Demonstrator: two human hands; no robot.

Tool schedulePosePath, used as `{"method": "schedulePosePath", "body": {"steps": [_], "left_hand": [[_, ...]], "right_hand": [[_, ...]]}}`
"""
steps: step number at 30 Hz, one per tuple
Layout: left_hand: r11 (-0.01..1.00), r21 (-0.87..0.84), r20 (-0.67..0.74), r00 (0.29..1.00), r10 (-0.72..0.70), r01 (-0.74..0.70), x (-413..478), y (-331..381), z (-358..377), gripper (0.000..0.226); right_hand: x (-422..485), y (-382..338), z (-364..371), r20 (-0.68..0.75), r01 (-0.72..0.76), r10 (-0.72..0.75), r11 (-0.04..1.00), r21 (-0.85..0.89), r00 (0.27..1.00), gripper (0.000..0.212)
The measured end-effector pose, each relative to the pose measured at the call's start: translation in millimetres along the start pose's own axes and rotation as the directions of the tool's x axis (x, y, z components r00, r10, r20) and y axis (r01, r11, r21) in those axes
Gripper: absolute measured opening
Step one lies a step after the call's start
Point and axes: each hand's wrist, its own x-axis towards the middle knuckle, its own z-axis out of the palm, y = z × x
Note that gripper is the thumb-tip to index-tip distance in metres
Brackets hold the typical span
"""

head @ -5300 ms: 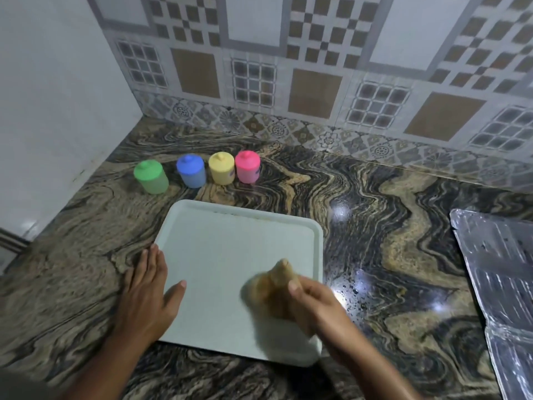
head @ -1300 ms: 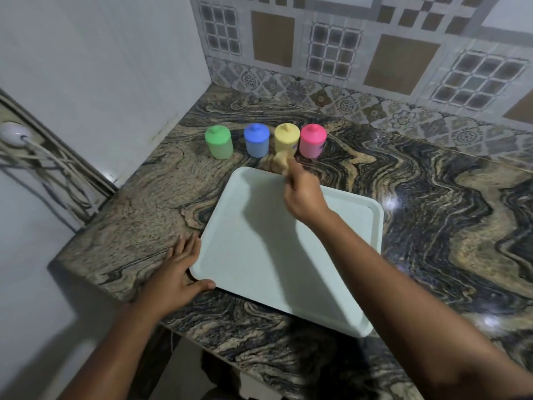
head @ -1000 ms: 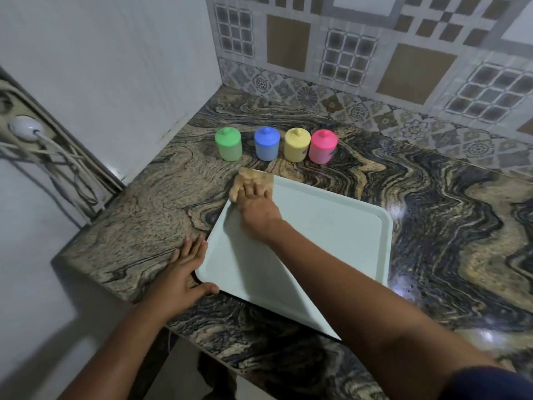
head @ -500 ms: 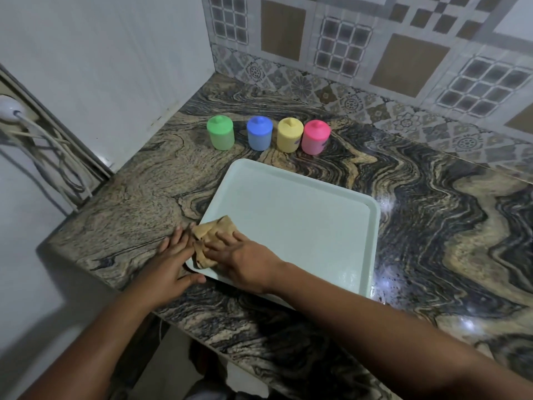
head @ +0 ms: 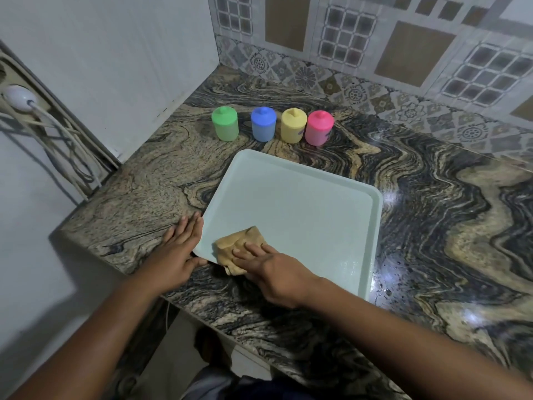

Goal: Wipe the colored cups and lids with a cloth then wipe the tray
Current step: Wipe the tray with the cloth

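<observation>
A pale green tray (head: 294, 203) lies on the marbled counter. My right hand (head: 274, 272) presses a tan cloth (head: 236, 246) flat on the tray's near left corner. My left hand (head: 178, 252) lies flat on the counter against the tray's left edge, thumb at the corner, bracing it. Behind the tray four lidded cups stand in a row: green cup (head: 224, 124), blue cup (head: 263, 123), yellow cup (head: 293, 125), pink cup (head: 319, 127).
The granite counter (head: 432, 226) ends at a front edge just below my hands. A white wall (head: 115, 53) stands at the left, a tiled backsplash (head: 375, 53) at the back. Cables and a plug (head: 20, 96) hang at the far left.
My right hand swept the cloth from the tray's far edge down its left side to the near left corner, then a little rightward along the near edge. My left hand stayed bracing the tray.
</observation>
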Motion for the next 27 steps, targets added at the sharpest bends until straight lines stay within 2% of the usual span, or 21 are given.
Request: {"method": "schedulePosePath", "body": {"steps": [6, 12, 16, 27], "left_hand": [[1.0, -0.024, -0.013, 1.0, -0.016, 0.016, 0, 0, 3, 0.086], [0.998, -0.05, 0.001, 0.999, -0.033, 0.033, 0, -1, 4, 0.085], [0.998, -0.061, 0.002, 0.999, -0.034, 0.034, -1, 1, 4, 0.085], [0.998, -0.054, 0.014, 0.999, -0.039, 0.04, -1, -1, 4, 0.083]], "right_hand": [[-69, 16, 4, -0.046, -0.113, 0.116, 0.991, 0.068, 0.992, 0.049], [-127, 28, 5, -0.083, -0.227, 0.232, 0.972, 0.064, 0.969, 0.057], [-160, 34, 5, -0.126, -0.269, 0.273, 0.962, 0.05, 0.954, 0.053], [-196, 40, -3, -0.249, -0.323, 0.274, 0.928, -0.184, 0.929, 0.047]]}}
